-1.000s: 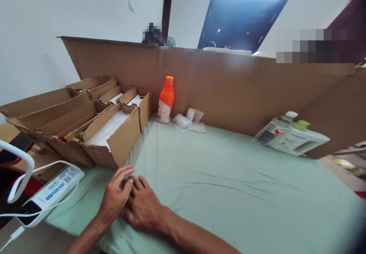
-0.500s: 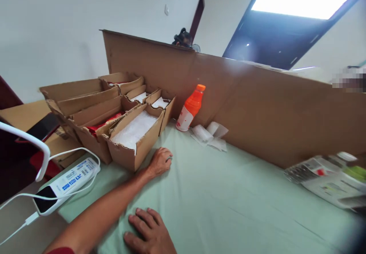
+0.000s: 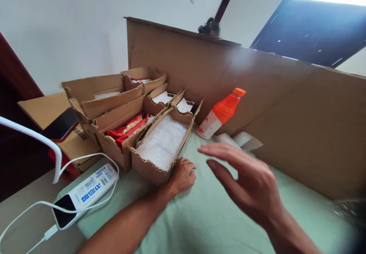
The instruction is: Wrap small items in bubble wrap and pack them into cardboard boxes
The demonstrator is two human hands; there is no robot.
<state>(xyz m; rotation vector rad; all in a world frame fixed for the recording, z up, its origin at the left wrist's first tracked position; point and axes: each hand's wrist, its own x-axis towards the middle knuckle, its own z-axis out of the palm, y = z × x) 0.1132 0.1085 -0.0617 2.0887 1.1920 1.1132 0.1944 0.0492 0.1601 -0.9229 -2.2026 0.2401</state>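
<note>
My left hand [image 3: 183,174] rests on the green cloth with its fingers curled in. It lies against the near right side of a cardboard box [image 3: 150,172] that holds bubble wrap [image 3: 164,141], and nothing shows in its fingers. In the air over the cloth, my right hand [image 3: 254,183] is open, thumb and fingers apart. Its fingertips point left, toward the boxes. Beyond them an orange bottle [image 3: 224,111] with a white label stands tilted in the view. Crumpled clear wrap [image 3: 247,139] lies right behind my right hand, partly hidden by it.
Several cardboard compartments [image 3: 104,107] stand on the left, some with red packets [image 3: 128,128] or white boxes [image 3: 162,98]. A tall cardboard panel [image 3: 286,105] borders the back. At the left are a phone [image 3: 61,124] and a white device [image 3: 85,197] with a cable. Someone's head shows above the panel.
My right hand has risen from the cloth and reached forward and right. My left hand stays beside the box. The view has turned left, so things appear further right.
</note>
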